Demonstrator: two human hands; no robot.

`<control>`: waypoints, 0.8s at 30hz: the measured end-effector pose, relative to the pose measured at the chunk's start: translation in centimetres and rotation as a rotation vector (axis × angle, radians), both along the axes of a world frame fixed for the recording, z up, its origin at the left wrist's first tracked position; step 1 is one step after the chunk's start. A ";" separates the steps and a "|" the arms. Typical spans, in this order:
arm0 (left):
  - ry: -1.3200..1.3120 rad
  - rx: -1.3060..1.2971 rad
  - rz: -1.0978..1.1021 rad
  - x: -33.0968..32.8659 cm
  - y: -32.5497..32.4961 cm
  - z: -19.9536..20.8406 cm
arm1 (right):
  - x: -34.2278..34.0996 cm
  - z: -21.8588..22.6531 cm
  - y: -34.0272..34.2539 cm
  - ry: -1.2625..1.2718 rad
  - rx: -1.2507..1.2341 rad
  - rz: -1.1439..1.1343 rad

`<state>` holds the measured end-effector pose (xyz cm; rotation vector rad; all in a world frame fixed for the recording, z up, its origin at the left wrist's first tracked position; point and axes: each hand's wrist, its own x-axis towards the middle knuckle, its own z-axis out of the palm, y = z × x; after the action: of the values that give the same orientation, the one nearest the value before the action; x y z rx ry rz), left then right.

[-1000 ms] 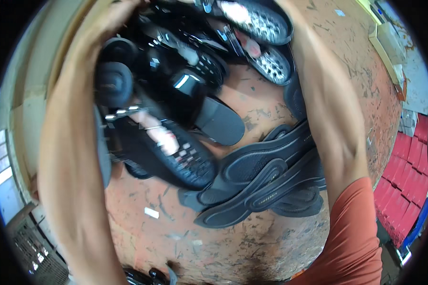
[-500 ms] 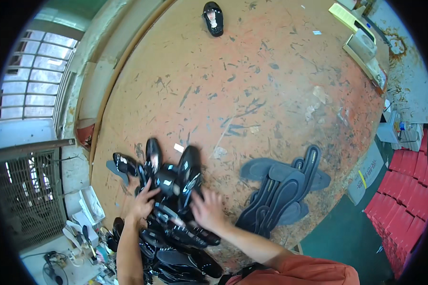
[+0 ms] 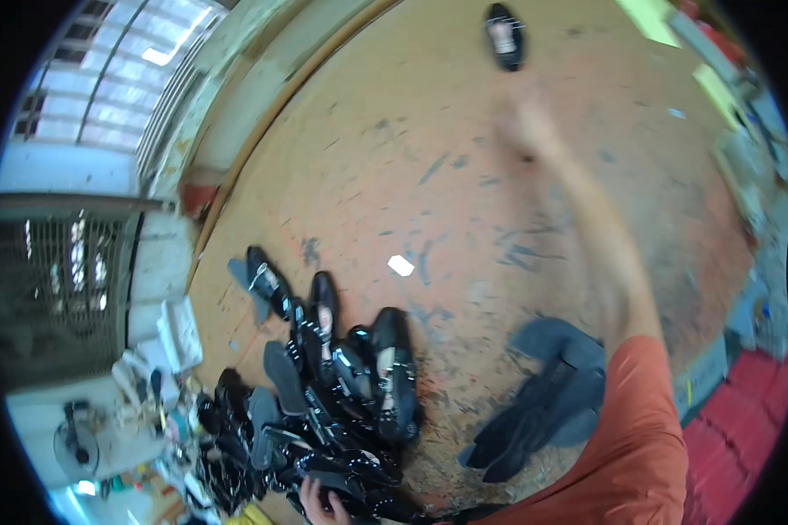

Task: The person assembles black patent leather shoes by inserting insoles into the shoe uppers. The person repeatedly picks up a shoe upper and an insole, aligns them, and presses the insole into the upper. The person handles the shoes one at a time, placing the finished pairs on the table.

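Observation:
At the far side of the table lies a single black shoe [image 3: 504,37] with something pale inside. My right hand [image 3: 524,122] is stretched out just short of it, too smeared by motion to show its fingers. Low in the view, my left hand [image 3: 322,504] lies against the near shoes of a heap, its visible fingers apart. This heap of glossy black shoes [image 3: 396,376] spreads over the table's near left, some upright and some with grey soles up. Several dark grey insoles [image 3: 534,411] are piled beneath my right arm, partly hidden by the sleeve.
A white paper slip [image 3: 401,265] lies on the scuffed table [image 3: 350,192]. Red boxes [image 3: 744,411] are stacked beyond its right edge. A yellowish and grey device [image 3: 718,96] stands at the far right. At the lower left are a small fan [image 3: 76,444] and a white tray [image 3: 179,334].
My right hand has left the heap and reached far forward toward the lone shoe. The left hand has drawn back to the heap's near side. The whole view has shifted.

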<state>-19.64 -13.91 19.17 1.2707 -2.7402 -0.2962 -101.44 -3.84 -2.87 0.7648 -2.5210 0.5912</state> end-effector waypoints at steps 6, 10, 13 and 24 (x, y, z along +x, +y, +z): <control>-0.191 0.113 0.450 6.3 8.4 -3.1 | -8.4 -4.2 -6.5 0.087 0.082 -0.134; -0.143 0.464 0.602 6.6 9.3 -6.7 | -6.1 -5.5 -5.0 0.248 0.016 0.124; -0.056 0.856 0.610 5.9 8.7 -8.0 | 2.2 -4.4 -1.2 0.108 -0.010 0.124; -0.010 0.246 0.074 10.1 14.4 -15.7 | 47.4 13.3 9.8 -0.898 -0.729 0.319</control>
<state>-9.56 0.51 3.50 1.4290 -2.7226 -0.6378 -54.06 6.00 10.44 0.6893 -2.5254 2.2097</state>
